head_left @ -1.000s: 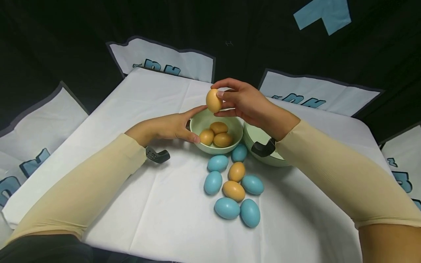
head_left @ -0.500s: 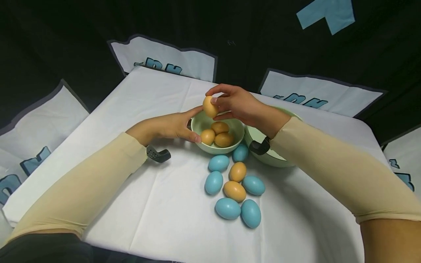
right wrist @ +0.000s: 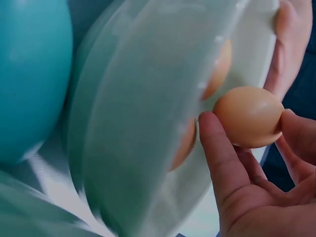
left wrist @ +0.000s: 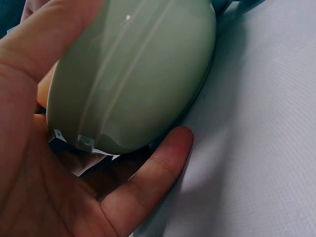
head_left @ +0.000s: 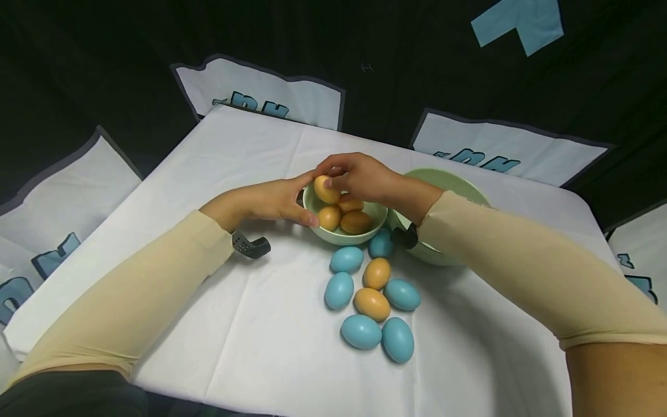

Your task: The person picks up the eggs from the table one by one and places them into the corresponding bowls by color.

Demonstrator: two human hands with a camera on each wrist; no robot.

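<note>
My right hand pinches a yellow-orange egg between thumb and fingertips, low inside the far left part of a pale green bowl. Three more yellow-orange eggs lie in that bowl, one partly hidden behind the held egg. At the bowl's left side my left hand grips it, thumb at the near rim and fingers spread round the outside. The left wrist view shows the bowl's outer wall close up against this hand. In the right wrist view the held egg sits between thumb and fingers.
A second pale green bowl stands just to the right, partly covered by my right forearm. In front of the bowls, several blue eggs and two yellow-orange eggs lie grouped on the white tablecloth.
My right hand has come down and slightly left, bringing the held egg from above the bowl to inside it. The left hand stays in place at the bowl.
</note>
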